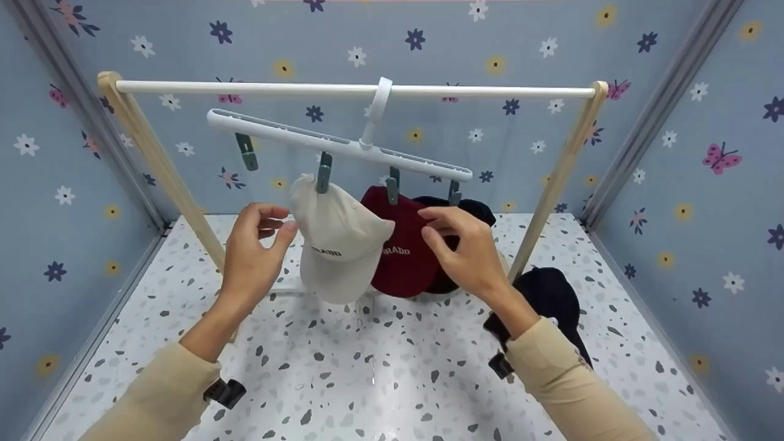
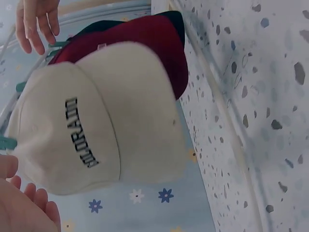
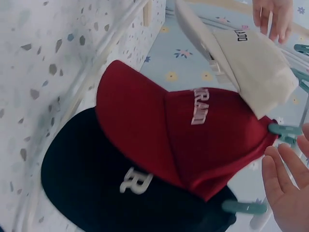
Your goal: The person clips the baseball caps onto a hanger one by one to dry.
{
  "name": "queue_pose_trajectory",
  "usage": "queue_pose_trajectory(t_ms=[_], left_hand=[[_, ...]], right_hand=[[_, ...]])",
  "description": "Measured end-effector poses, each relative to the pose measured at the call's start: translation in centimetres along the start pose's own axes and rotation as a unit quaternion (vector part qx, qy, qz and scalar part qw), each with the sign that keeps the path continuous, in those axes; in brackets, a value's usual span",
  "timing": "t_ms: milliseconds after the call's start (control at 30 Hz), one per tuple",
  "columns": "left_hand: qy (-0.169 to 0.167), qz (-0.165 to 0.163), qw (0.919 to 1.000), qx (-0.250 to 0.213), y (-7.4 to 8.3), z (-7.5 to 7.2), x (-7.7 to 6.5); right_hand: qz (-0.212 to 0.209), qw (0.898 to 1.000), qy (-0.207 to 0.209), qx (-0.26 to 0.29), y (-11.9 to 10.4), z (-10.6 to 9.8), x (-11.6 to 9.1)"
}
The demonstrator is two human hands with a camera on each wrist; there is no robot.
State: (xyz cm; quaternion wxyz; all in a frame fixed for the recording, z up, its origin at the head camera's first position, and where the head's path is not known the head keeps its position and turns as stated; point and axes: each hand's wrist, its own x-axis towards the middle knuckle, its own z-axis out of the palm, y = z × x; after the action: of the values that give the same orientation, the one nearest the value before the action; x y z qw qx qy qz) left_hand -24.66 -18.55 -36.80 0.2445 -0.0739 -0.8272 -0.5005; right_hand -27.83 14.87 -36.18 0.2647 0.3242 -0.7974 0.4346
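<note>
A cream cap (image 1: 334,239) hangs brim down from a green clip (image 1: 324,173) on a white hanger (image 1: 343,147), which tilts lower to the right. Behind and right of it, a dark red cap (image 3: 207,130) and a black cap (image 3: 96,179) with a white R hang from more clips. My left hand (image 1: 254,248) is beside the cream cap's left side, fingers relaxed, holding nothing. Close to the red and black caps, my right hand (image 1: 462,245) also holds nothing; it partly hides the black cap in the head view. The leftmost clip (image 1: 247,152) holds no cap.
The hanger hooks over a white rail (image 1: 257,88) on a wooden frame (image 1: 560,165). More black headwear (image 1: 548,300) lies on the speckled floor surface (image 1: 380,367) at the right, partly behind my right forearm. Flowered walls (image 1: 55,184) enclose the space.
</note>
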Motion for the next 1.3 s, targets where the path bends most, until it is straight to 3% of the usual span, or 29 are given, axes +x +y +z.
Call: queue_pose_trajectory(t_ms=[333, 733, 1033, 1300], left_hand=[[-0.021, 0.054, 0.9983, 0.004, 0.8, 2.0, -1.9], [-0.082, 0.113, 0.9881, -0.066, 2.6, 6.1, -4.0], [-0.160, 0.156, 0.9689, -0.106, 3.8, 9.4, -5.0], [-0.241, 0.144, 0.9523, -0.120, 4.8, 12.6, -5.4]], right_hand=[[0.038, 0.999, 0.031, -0.014, 2.7, -3.6, -2.8], [0.104, 0.991, 0.070, -0.049, 5.2, -8.4, -6.5], [0.146, 0.979, 0.079, -0.116, 8.2, -12.0, -9.1], [0.179, 0.972, 0.056, -0.139, 11.5, -14.2, -11.3]])
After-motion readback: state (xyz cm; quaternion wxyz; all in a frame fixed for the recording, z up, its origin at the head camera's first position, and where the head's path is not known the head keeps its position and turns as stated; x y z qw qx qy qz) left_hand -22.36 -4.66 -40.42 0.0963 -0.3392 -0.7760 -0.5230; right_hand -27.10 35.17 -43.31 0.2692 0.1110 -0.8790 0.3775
